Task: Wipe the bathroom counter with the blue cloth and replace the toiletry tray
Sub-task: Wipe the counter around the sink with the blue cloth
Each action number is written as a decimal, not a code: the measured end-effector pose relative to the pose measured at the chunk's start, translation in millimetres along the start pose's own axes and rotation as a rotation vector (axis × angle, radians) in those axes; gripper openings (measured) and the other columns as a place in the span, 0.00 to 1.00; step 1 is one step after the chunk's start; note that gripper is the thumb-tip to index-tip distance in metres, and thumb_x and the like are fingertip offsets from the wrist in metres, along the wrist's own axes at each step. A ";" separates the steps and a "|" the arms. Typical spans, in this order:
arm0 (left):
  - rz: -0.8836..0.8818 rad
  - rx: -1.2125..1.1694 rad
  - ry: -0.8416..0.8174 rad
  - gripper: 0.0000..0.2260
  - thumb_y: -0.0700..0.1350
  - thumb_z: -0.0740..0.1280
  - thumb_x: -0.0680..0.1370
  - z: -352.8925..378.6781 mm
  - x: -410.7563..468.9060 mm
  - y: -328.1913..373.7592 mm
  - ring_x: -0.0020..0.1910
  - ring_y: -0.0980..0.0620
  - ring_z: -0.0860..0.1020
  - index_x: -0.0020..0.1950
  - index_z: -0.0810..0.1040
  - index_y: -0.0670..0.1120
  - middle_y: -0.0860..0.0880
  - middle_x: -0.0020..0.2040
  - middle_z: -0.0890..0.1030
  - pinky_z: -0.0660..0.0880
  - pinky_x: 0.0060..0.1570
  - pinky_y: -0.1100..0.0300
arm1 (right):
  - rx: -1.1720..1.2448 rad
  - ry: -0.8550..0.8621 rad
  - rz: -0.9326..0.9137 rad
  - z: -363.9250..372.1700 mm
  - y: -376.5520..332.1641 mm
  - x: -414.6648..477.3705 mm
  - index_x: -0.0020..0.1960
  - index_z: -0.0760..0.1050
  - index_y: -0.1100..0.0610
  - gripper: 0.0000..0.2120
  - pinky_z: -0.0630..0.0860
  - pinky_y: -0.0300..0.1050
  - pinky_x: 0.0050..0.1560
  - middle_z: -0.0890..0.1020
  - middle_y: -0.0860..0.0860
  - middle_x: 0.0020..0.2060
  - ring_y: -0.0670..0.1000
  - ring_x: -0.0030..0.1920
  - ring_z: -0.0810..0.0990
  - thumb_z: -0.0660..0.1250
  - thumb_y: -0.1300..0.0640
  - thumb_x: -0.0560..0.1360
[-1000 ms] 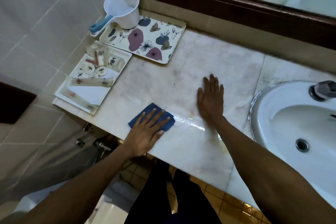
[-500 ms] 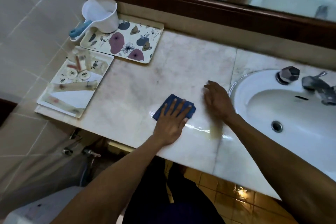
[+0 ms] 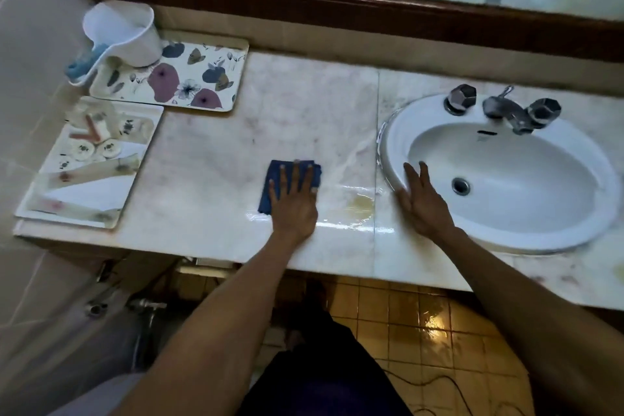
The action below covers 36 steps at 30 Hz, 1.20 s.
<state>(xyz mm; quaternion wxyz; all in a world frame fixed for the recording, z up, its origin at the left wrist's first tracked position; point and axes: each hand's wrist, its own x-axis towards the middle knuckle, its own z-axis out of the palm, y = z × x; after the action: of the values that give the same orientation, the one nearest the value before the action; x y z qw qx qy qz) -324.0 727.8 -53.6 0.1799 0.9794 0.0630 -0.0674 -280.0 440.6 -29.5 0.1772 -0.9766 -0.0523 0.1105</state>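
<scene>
My left hand (image 3: 295,203) lies flat on the folded blue cloth (image 3: 274,176), pressing it onto the marble counter (image 3: 216,159) near the front edge. A wet streak and a yellowish stain (image 3: 359,204) lie just right of the cloth. My right hand (image 3: 422,199) rests open on the left rim of the white sink (image 3: 499,240). The toiletry tray (image 3: 84,192), white with small packets and round soaps in it, sits at the counter's left end. A flowered tray (image 3: 189,78) lies behind it.
A white dipper with a blue handle (image 3: 125,34) stands on the flowered tray's left corner. Two chrome taps and a spout (image 3: 506,108) sit at the sink's back. A wood-framed mirror (image 3: 337,3) runs along the wall. Tiled wall is at the left.
My left hand slid the blue cloth to the right along the front of the counter, leaving a wet trail. My right hand moved right from the counter onto the sink rim.
</scene>
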 end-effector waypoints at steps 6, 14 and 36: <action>0.549 0.058 -0.092 0.23 0.52 0.46 0.86 23.4 -69.3 -6.0 0.82 0.50 0.43 0.82 0.49 0.57 0.54 0.83 0.49 0.42 0.78 0.46 | 0.015 -0.002 0.085 -7.3 22.8 -31.5 0.69 0.68 0.55 0.28 0.72 0.57 0.61 0.77 0.58 0.63 0.62 0.62 0.76 0.47 0.37 0.82; 0.143 0.020 -0.065 0.24 0.54 0.45 0.85 -14.1 -37.4 -68.3 0.82 0.47 0.42 0.82 0.48 0.56 0.51 0.83 0.47 0.39 0.77 0.42 | 0.089 0.075 0.136 -9.6 19.9 -41.6 0.46 0.70 0.58 0.22 0.68 0.52 0.44 0.78 0.58 0.43 0.63 0.45 0.76 0.47 0.42 0.83; 0.062 0.020 -0.051 0.26 0.59 0.42 0.83 31.0 -60.3 49.3 0.81 0.49 0.42 0.82 0.48 0.58 0.53 0.83 0.47 0.39 0.77 0.44 | 0.344 -0.106 -0.082 -40.5 86.4 -57.1 0.60 0.74 0.53 0.19 0.70 0.51 0.49 0.81 0.51 0.44 0.58 0.47 0.78 0.49 0.45 0.85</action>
<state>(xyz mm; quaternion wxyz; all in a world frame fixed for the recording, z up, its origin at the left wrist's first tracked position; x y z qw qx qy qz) -379.4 665.0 -56.1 0.1739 0.9805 0.0274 -0.0872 -320.5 338.5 -12.2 0.3430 -0.9217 -0.0818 0.1618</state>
